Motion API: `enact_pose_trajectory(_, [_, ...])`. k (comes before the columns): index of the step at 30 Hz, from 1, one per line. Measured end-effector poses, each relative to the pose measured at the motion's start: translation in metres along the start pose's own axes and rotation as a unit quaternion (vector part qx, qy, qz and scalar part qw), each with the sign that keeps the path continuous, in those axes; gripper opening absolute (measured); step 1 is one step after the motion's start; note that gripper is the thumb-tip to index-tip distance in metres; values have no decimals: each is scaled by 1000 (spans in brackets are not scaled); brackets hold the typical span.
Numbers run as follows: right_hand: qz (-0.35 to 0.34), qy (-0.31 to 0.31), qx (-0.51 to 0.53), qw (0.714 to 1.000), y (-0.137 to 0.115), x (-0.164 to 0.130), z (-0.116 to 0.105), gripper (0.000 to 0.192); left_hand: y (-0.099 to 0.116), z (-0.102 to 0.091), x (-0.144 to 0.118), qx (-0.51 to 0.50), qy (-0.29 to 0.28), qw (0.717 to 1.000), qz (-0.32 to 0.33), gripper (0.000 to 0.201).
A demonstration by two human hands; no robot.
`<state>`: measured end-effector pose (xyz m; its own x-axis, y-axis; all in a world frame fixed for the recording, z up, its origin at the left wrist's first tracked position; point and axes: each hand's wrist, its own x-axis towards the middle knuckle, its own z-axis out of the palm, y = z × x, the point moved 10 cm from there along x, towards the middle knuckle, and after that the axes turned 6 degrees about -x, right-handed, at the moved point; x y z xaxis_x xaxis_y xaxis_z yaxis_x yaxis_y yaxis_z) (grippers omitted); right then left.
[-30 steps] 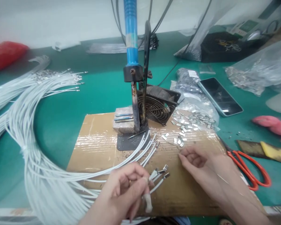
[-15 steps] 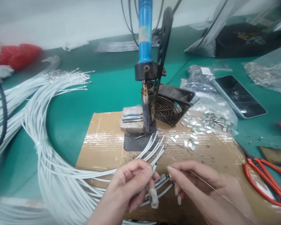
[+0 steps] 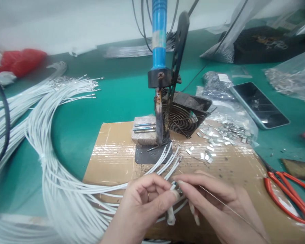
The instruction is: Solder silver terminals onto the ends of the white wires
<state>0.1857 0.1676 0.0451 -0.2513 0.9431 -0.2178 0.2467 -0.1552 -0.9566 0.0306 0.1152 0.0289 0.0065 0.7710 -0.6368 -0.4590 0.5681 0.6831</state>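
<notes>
My left hand [image 3: 149, 200] pinches a white cable [image 3: 173, 185] near its end between thumb and forefinger. One of its fingertips wears a whitish cover [image 3: 170, 216]. Close against it, my right hand [image 3: 213, 200] is closed, with a thin solder wire [image 3: 226, 205] running through its fingers toward the lower right. Its thumb and forefinger meet at the cable's tip; whether a small metal piece is also between them I cannot tell. Several white cable ends [image 3: 167, 161] fan out just beyond both hands, on the cardboard. Above them a blue-handled soldering iron [image 3: 159, 57] is clamped upright, tip down.
A big bundle of white cables [image 3: 51, 162] curves along the left. A small fan [image 3: 181, 117] stands behind the iron. Small metal plates [image 3: 228, 132] lie scattered right of it, near a phone [image 3: 260, 105]. Red-handled scissors [image 3: 287, 193] lie on the right edge of the cardboard [image 3: 109, 152].
My two hands have come together: the left moved slightly right and the right slightly left, so that their fingertips now meet at the cable end. The view shifted a little.
</notes>
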Motion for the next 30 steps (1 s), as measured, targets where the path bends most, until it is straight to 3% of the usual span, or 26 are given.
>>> enact_pose_trajectory(5, [9, -57, 53, 997, -4, -3, 10, 20, -5, 0, -2, 20, -19, 999, -17, 52])
enact_pose_trajectory(10, [94, -36, 128, 987, 8, -4, 11, 27, -3, 0, -7, 62, -26, 997, -40, 53])
enact_pose_trajectory(18, [1, -100, 69, 993, 3, -3, 11, 25, 3, 7, -10, 44, -31, 998, -44, 56])
enact_pose_trajectory(25, [-37, -46, 55, 997, -11, -3, 8, 16, 1, 7, -11, 54, -31, 998, -21, 58])
enact_pose_trajectory(27, [-2, -7, 75, 997, -8, -5, 6, 15, 1, 7, -11, 61, -31, 998, -14, 57])
enact_pose_trajectory(30, [104, 28, 123, 987, 9, -13, 9, 24, 4, 9, -11, 75, -27, 997, 5, 56])
